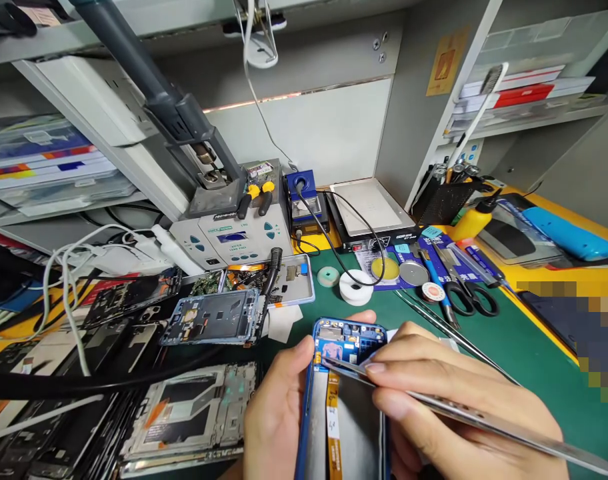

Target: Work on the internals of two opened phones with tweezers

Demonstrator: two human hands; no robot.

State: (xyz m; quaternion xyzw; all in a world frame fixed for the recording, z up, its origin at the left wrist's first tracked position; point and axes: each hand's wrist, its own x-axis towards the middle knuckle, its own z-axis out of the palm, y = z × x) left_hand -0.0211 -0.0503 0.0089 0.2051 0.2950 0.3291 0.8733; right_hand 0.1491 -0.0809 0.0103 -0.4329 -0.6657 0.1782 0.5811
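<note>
An opened blue phone (309, 400) stands tilted toward me at the lower middle, its circuit board showing at the top. My left hand (279, 407) grips the phone along its left side, thumb on the edge. Metal tweezers (464, 419) are pinched between the fingers of my right hand (449, 387). Their tips rest at the board's lower left, by the top of an orange flex cable (333, 427) with handwriting on it. Whether the tips hold anything is too small to tell. Part of my right hand lies behind the phone's right edge.
A hot air station (229, 240), a soldering iron stand (304, 200) and a heating plate (369, 207) line the back. Phone frames (211, 317) and stacked parts (184, 413) lie left. Solder wire (356, 288), scissors (467, 293) and a yellow bottle (474, 217) sit right on the green mat (534, 353).
</note>
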